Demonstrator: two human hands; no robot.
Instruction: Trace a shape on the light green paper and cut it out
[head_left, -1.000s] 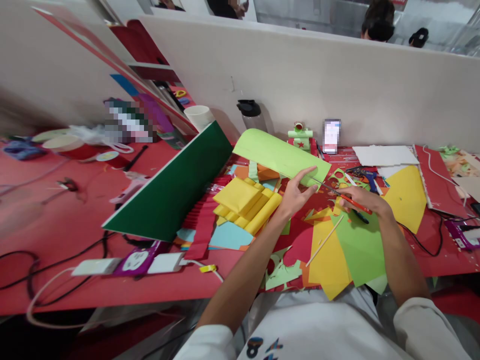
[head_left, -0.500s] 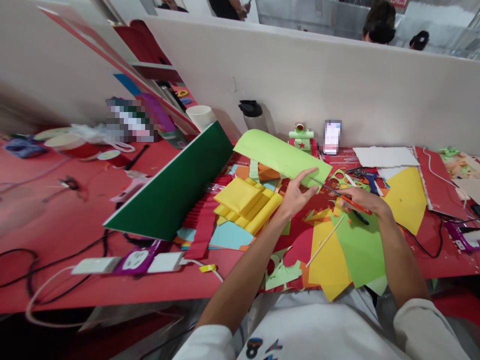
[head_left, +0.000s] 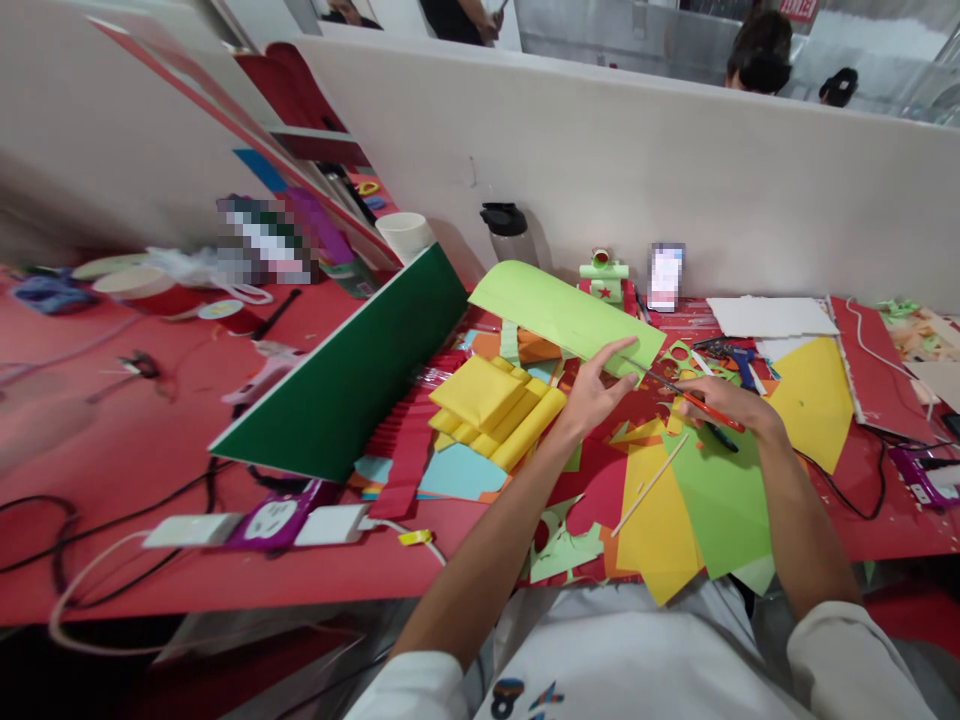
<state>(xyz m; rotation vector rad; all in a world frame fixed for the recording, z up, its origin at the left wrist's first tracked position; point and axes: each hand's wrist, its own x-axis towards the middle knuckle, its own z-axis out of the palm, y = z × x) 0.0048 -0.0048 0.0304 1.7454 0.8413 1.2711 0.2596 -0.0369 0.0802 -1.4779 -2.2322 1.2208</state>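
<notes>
My left hand (head_left: 592, 390) grips the near corner of a curved light green paper sheet (head_left: 559, 310) lifted off the table. My right hand (head_left: 724, 400) holds red-handled scissors (head_left: 679, 390) whose blades point left and meet the sheet's lower right edge beside my left fingers. Under both hands lie overlapping yellow, green and red paper pieces (head_left: 667, 490) and a thin wooden stick (head_left: 649, 485).
A dark green board (head_left: 352, 370) leans at the left over a red folded paper fan. Yellow folded paper (head_left: 495, 405) sits mid-table. Cables and chargers (head_left: 247, 525) lie near the front edge. A cup (head_left: 405, 235), bottle (head_left: 506, 230) and phone (head_left: 664, 273) stand against the partition.
</notes>
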